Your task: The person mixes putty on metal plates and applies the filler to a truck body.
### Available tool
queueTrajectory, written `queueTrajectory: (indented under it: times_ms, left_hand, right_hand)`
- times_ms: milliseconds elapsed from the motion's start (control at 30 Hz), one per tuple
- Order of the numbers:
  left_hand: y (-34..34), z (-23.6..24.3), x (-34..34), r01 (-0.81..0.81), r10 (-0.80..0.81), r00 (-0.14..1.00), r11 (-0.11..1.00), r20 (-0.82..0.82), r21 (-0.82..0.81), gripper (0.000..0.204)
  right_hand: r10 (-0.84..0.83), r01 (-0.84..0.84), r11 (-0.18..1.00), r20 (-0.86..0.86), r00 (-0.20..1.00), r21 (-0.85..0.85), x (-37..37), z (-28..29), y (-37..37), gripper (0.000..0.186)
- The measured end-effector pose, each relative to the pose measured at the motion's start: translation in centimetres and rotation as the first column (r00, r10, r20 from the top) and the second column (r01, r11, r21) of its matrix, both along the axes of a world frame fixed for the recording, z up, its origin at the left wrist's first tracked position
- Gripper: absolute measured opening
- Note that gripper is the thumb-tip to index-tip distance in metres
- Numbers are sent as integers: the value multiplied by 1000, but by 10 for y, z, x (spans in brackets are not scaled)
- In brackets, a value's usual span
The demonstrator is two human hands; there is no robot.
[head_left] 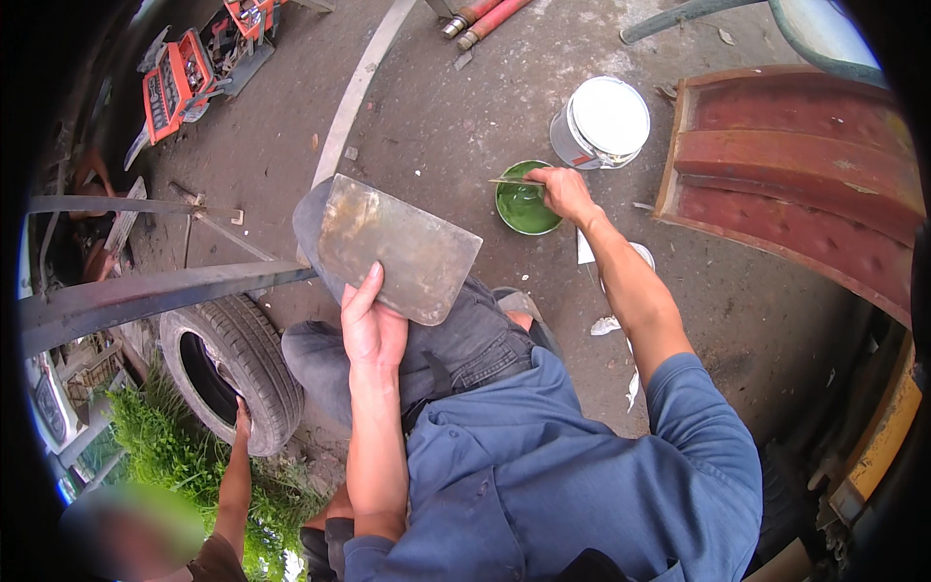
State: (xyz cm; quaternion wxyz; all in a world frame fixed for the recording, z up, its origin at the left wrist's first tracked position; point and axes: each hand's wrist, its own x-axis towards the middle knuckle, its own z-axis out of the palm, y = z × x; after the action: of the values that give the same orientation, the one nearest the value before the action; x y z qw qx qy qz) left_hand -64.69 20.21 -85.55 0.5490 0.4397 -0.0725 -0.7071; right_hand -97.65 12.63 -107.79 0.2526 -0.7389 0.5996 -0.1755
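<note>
My left hand (373, 325) holds a flat, stained metal plate (398, 247) from underneath, thumb over its near edge, above my grey-trousered knee. My right hand (564, 189) grips a thin flat tool (507, 181), perhaps a scraper, over an open bucket of green liquid (519, 213). The bucket sits on the dirty ground just in front of me. A white-lidded pail (606, 121) stands beside it, farther away and to the right.
A large red metal panel (786, 184) lies at right. At left are a metal bar (155, 296), a tyre (272, 364) with another person's hand (242, 412) at it, and open red toolboxes (175, 78). Red cylinders (490, 24) lie at the top.
</note>
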Motion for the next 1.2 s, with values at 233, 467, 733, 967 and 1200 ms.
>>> queueTrajectory:
  times_ms: [233, 467, 733, 967, 1200]
  left_hand:
    - [1, -3, 1, -11, 11, 1000, 1000, -7, 9, 41]
    - [1, -2, -1, -17, 17, 1000, 1000, -5, 1, 41]
    - [0, 1, -6, -36, 38, 998, 999, 48, -36, 40]
    - [-4, 1, -14, -37, 43, 988, 998, 146, -46, 40]
    - [-7, 1, -28, -53, 58, 975, 998, 216, -28, 40]
  right_hand:
    - [48, -48, 971, 6, 999, 233, -5, 6, -16, 46]
    - [-213, 68, 896, 290, 933, 440, -18, -14, -5, 32]
    - [-640, 181, 734, 575, 510, 655, -23, 6, 41, 29]
    - [-655, 200, 756, 708, 265, 624, -27, 55, 71, 31]
    - [-403, 408, 909, 420, 813, 82, -16, 79, 66, 20]
